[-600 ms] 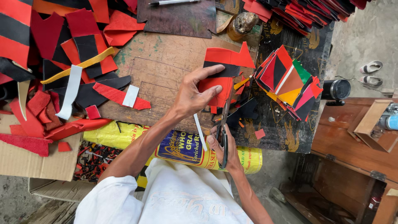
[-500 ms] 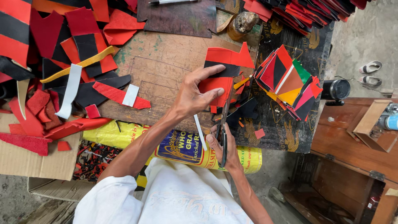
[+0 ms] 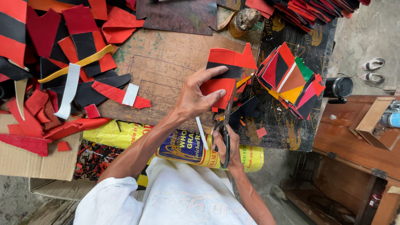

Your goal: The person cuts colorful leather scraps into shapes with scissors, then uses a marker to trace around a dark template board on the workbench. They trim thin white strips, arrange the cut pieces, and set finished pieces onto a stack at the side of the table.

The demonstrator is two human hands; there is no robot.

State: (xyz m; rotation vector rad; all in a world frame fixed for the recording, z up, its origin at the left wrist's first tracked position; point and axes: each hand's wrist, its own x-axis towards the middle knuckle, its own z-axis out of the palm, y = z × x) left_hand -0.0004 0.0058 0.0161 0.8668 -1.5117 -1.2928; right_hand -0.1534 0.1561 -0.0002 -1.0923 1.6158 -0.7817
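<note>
**Scissors biting into a red-and-black sheet**

The red and black sheet [image 3: 225, 68] lies on the wooden board [image 3: 166, 66], near its right edge. The left hand [image 3: 196, 98] pins it flat, thumb and fingers spread over its lower part. The right hand [image 3: 227, 146] is closed through the handles of the scissors [image 3: 226, 125], blades pointing up into the sheet's lower edge. Just right sits a fanned stack of coloured pieces [image 3: 291, 79]. Red and black offcuts [image 3: 62, 75] crowd the left, and a yellow sack [image 3: 175, 143] hangs below the board.
</note>
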